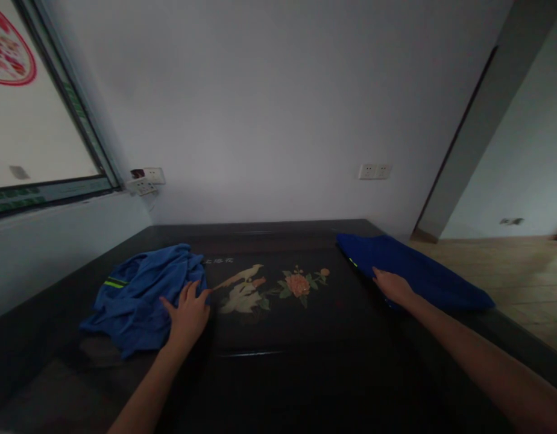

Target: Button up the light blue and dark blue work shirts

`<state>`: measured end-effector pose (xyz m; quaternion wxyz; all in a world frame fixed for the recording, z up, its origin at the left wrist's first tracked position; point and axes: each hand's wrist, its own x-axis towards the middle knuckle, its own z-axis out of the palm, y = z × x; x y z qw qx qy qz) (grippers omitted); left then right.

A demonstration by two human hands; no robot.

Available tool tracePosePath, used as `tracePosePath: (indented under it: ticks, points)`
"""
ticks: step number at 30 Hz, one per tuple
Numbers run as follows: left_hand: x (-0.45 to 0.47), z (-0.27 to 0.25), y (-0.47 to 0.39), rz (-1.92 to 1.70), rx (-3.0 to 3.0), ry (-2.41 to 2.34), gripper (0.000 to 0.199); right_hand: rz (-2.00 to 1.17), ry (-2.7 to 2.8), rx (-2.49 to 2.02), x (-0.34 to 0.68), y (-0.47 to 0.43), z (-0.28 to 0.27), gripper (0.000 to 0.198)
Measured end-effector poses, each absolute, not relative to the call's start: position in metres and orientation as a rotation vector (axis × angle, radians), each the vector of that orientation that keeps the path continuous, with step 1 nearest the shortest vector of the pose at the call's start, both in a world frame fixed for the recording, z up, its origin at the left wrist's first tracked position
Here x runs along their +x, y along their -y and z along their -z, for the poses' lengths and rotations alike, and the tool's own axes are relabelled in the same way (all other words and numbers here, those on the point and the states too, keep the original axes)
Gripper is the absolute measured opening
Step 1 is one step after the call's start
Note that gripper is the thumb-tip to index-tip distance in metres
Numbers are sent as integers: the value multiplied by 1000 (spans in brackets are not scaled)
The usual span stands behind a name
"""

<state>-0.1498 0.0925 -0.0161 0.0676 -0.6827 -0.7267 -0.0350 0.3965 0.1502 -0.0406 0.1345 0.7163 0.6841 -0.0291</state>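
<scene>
A pale wall fills the background here, a window up at ten o'clock, sockets at one o'clock, and below it all a glossy dark surface. Take its inlaid bird-and-flower picture as the centre of our dial, and the action sits out on both flanks!

At nine o'clock lies the crumpled blue cloth, heaped in loose folds, a lime stripe showing on its upper left. The left hand is at its three o'clock side, grip spread wide, thumb and fingers well apart, apparently resting on the folds and not clamped. Across at about three o'clock, the darker blue cloth lies much flatter, its long tip pointing to four o'clock, right out at the surface's edge. The right hand is on its near margin, fingers bunched; whether that grip has fabric pinched or simply presses down, I cannot tell from here.

Now, the craft of it! To my mind, the left does best with a flat, light palm, teasing one fold at a time so the heap doesn't bunch tighter. The right wants steady, gentle pressure: too hard a tug on this slick-looking top, and that outer tip could slip over the side.
</scene>
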Motion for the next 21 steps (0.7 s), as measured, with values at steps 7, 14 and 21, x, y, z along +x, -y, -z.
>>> tracePosePath:
  ticks: [7,14,21]
  points:
    - [-101,29,-81,263,-2500,2010,46,63,-1987,2129,361,-171,-6,31]
    - [-82,38,-77,431,-2745,1987,44,171,-2256,1907,238,-145,-37,26]
    - [-92,58,-89,1023,-2596,2225,45,402,-2547,1334,128,-38,-68,23]
